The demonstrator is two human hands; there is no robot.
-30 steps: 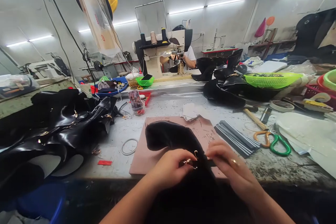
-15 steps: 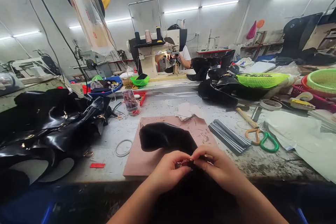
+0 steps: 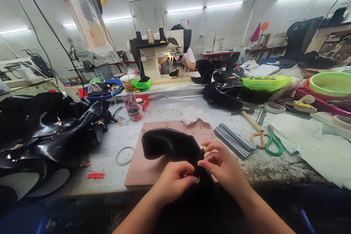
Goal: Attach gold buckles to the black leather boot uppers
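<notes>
With our left hand [image 3: 175, 181] we pinch the black piece [image 3: 167, 142] near a small metal fitting; our right hand [image 3: 224, 166] pinches it just beside. Ahead of both, it lies over the pink board [image 3: 134, 175]. Leftward, past the board's edge, open table [image 3: 109, 153] reaches the pale ring [image 3: 117, 157]; rightward lie striped strips [image 3: 235, 140].

I could pass over bare tabletop [image 3: 118, 137] left of centre; the held black piece [image 3: 168, 142] blocks lower middle, scissors [image 3: 266, 145] the right.

Bright tube lights [image 3: 225, 4]; glare on black material [image 3: 52, 131]; lower corners dark, blurred.
</notes>
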